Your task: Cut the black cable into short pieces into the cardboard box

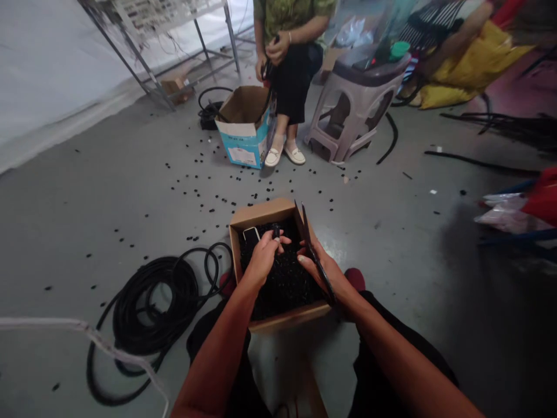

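A cardboard box (261,212) sits between my knees, filled with small cut pieces of black cable (285,278). My left hand (263,258) is over the box, pinching a short black cable piece (276,231) between its fingers. My right hand (319,267) grips long black-handled scissors (314,253), their blades pointing up and away from me. A black smartphone (251,234) lies on the pieces near the box's left wall, partly hidden by my left hand.
A coil of black cable (148,307) lies left of the box, with a white cable (82,331) beyond it. Black pieces are scattered across the grey floor. Ahead, a seated person (289,58) handles cable beside a second cardboard box (246,125) and a plastic stool (354,104).
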Available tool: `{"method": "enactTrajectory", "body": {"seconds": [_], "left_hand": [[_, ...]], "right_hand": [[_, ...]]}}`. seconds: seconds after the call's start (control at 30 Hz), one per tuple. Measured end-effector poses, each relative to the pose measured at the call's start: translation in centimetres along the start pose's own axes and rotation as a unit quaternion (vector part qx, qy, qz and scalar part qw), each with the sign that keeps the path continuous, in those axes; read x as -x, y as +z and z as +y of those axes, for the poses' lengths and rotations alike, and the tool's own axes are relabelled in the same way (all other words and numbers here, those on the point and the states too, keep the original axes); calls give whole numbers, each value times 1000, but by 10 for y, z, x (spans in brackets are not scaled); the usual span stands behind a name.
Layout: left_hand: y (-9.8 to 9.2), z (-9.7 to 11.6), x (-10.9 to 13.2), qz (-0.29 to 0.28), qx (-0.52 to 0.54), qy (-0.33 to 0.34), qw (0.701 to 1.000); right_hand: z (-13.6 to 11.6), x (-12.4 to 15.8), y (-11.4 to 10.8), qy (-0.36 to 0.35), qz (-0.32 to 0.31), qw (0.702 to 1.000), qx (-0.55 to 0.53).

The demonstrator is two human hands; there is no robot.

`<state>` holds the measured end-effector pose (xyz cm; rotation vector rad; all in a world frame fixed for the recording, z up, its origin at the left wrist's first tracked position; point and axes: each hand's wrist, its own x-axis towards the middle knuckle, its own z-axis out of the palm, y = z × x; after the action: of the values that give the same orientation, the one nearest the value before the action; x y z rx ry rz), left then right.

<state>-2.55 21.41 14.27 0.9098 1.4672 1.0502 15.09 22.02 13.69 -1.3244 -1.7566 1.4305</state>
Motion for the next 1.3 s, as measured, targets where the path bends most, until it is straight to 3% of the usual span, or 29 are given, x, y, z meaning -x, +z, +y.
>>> {"method": "enactTrajectory", "body": {"seconds": [0.3,0.63,0.83,1.3], "left_hand": [[3,1,1,-67,-70,38,995],[-6,-6,-6,-59,-138,55,987],[-9,-4,-8,-76,-225,48,970],[-11,2,-7,-156,-360,107,913]], "right_hand": [[14,0,-6,-42,-12,994,97],[15,2,-14,-20,-57,983,172],[15,1,-16,5,-76,977,201],[32,0,-10,-37,-69,978,191]]}}
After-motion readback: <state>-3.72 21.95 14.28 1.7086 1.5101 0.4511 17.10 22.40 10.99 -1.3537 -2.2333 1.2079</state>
